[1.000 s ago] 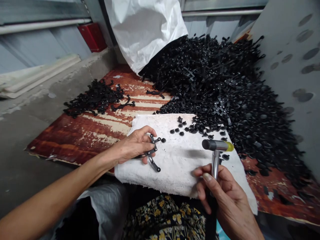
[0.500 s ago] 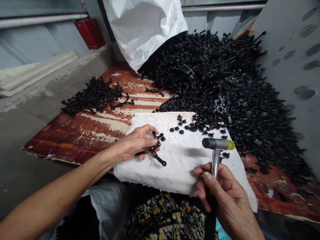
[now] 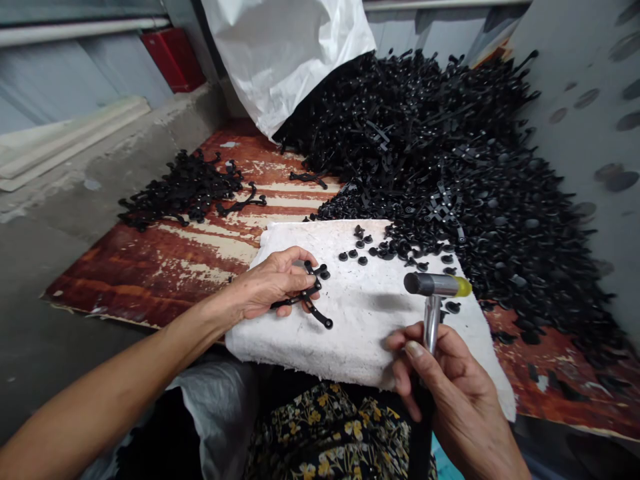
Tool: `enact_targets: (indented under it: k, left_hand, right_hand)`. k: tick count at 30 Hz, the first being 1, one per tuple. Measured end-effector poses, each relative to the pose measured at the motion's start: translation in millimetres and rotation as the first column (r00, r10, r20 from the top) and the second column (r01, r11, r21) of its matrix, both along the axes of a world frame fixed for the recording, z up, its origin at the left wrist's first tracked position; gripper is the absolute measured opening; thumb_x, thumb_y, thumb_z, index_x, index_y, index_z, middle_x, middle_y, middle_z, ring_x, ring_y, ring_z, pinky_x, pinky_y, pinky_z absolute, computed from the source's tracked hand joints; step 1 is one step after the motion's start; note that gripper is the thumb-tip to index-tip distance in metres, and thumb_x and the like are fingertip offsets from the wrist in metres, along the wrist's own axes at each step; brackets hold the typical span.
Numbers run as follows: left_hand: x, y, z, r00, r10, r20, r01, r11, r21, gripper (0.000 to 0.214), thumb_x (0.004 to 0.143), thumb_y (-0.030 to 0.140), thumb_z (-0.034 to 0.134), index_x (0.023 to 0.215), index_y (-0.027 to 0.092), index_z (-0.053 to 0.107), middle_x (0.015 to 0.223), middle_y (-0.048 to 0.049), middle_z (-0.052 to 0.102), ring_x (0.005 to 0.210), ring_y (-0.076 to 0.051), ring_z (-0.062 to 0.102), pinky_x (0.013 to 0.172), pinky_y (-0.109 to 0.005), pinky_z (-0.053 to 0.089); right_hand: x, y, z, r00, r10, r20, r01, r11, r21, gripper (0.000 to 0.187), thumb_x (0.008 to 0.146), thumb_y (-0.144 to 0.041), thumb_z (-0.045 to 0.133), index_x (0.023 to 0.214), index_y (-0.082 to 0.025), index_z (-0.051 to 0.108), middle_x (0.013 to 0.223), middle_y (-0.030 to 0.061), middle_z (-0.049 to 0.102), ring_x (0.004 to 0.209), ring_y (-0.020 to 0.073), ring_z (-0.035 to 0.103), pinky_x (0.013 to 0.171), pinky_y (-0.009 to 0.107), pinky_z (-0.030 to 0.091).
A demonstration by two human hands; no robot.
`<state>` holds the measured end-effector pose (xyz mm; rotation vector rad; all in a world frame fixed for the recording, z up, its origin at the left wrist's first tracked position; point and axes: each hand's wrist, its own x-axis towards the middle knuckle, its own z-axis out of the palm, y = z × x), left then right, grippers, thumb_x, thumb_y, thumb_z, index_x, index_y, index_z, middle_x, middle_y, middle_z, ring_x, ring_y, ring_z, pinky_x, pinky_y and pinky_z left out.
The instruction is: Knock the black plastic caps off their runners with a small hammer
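My left hand (image 3: 280, 283) is closed on a black jointed linkage piece (image 3: 320, 316), pinched between thumb and fingers just over the white cloth (image 3: 370, 347). Its arms branch out past my fingertips, and a small black round cap (image 3: 325, 275) lies at one tip; I cannot tell whether they are joined. My right hand (image 3: 450, 380) is wrapped round the handle of a small mallet (image 3: 436, 285). The mallet has a metal head, one dark grey face and one yellow face, and is held upright above the cloth's right side. Several loose black caps (image 3: 363, 261) lie on the cloth.
A large heap of black parts (image 3: 450, 147) covers the right and back of the worn red board (image 3: 165, 273). A smaller pile of black linkages (image 3: 185, 190) lies at left. A white sack (image 3: 295, 60) hangs at the back, and a grey panel (image 3: 595, 87) stands at right.
Both hands hold nearly the same pose, with the linkage and mallet hardly moved. The camera view has shifted slightly, so the surroundings sit a little higher.
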<state>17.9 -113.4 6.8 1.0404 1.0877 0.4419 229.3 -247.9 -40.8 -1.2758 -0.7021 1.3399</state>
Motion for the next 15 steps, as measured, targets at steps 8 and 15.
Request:
enact_targets:
  k: [8, 15]
  left_hand:
    - [2.4, -0.8, 1.7, 1.0, -0.005, -0.014, 0.005, 1.0, -0.006, 0.045, 0.064, 0.025, 0.077, 0.095, 0.02, 0.046, 0.056, 0.0006, 0.063, 0.041, -0.011, 0.053, 0.028, -0.012, 0.027]
    - [2.8, 0.7, 2.4, 1.0, 0.006, -0.025, -0.006, 1.0, -0.004, 0.039, 0.067, 0.022, 0.073, 0.095, 0.02, 0.046, 0.056, 0.0005, 0.064, 0.042, -0.012, 0.055, 0.028, -0.012, 0.028]
  right_hand:
    - [-1.8, -3.2, 1.2, 1.0, -0.026, 0.001, 0.026, 1.0, -0.009, 0.024, 0.082, -0.043, 0.07, 0.092, -0.023, 0.06, 0.078, 0.0027, 0.069, 0.044, 0.0063, 0.048, 0.033, 0.014, 0.038]
    - [-3.3, -1.0, 4.9, 1.0, -0.024, -0.003, 0.024, 1.0, -0.002, 0.024, 0.081, -0.043, 0.072, 0.09, -0.023, 0.06, 0.078, 0.0014, 0.069, 0.043, 0.005, 0.047, 0.034, 0.013, 0.038]
